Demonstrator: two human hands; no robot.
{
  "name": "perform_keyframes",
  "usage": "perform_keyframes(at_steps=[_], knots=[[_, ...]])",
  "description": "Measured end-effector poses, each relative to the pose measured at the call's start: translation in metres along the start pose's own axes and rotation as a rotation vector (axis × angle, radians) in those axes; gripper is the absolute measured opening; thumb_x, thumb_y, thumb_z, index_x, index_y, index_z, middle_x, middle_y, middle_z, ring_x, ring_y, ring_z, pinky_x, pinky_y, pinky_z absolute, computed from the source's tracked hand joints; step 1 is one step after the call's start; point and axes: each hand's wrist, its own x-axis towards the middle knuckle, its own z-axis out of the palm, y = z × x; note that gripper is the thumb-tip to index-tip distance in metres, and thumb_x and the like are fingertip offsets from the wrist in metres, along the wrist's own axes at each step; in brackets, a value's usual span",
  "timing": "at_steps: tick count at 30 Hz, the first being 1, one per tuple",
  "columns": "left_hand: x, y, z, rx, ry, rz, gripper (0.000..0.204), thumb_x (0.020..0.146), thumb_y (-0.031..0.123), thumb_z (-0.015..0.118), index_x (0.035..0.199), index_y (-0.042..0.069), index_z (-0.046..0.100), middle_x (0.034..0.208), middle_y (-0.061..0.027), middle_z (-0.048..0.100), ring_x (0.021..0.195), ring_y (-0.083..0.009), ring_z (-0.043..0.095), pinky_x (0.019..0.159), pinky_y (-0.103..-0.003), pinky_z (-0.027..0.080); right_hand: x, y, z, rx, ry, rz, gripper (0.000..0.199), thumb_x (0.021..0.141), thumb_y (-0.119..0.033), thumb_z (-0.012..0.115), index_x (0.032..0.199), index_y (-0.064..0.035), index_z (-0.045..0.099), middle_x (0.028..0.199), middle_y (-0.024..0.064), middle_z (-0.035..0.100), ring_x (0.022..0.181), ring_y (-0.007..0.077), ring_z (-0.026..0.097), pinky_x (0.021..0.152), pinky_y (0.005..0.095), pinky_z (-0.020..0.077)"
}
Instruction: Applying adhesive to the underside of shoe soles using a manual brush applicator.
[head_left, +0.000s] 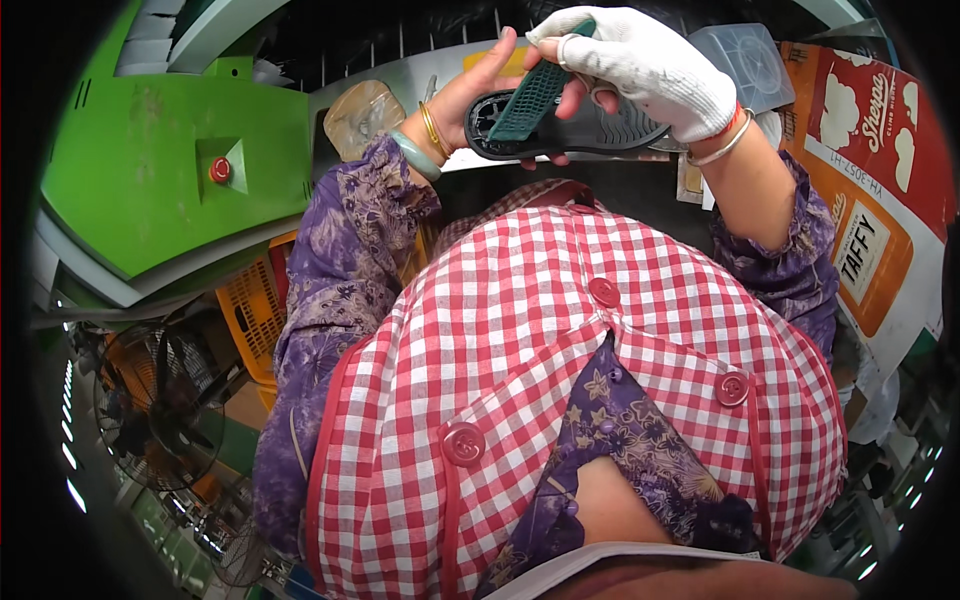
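Note:
My bare left hand (458, 102) supports a black shoe sole (628, 124) at its left end, with the thumb raised and fingertips showing under the lower edge. The sole has a raised rim, a ribbed area on the right and an open recess on the left. In a white glove with bare fingertips, my right hand (650, 65) pinches the upper end of a dark green strip with a mesh pattern (532, 102). The strip slants over the sole's left part, its lower end at the recess. Whether it touches the sole I cannot tell.
A green machine housing (170, 170) with a red button (220, 169) stands at left. Beyond my hands are a translucent plastic container (742, 65) and a brownish clear piece (362, 118). Printed cartons (880, 130) stand at right. A fan (160, 405) and yellow crate (248, 315) are lower left.

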Motion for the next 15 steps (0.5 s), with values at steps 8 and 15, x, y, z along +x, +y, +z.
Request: perform_keyframes(at_steps=[8,15], knots=[[-0.004,0.008,-0.006,-0.058,-0.116,-0.074,0.075,0.086,0.069,0.025,0.142,0.018,0.02,0.118,-0.0217,0.05,0.082,-0.0407,0.064,0.053,-0.039,0.06,0.007,-0.01,0.005,-0.045,-0.077,-0.042,0.024,0.09,-0.022,0.055,0.1,-0.0012,0.062,0.086,0.0051,0.066,0.063,0.0094,0.062,0.054,0.0196,0.045],[-0.004,0.014,0.004,0.105,0.127,-0.04,0.088,0.079,0.074,0.039,0.124,-0.002,0.046,0.102,-0.0227,0.06,0.075,-0.0259,0.068,0.051,-0.037,0.059,0.001,0.0,-0.007,-0.025,-0.036,0.029,0.025,0.089,-0.023,0.057,0.102,-0.0022,0.063,0.08,0.0066,0.067,0.065,0.0091,0.062,0.053,0.0188,0.0436]])
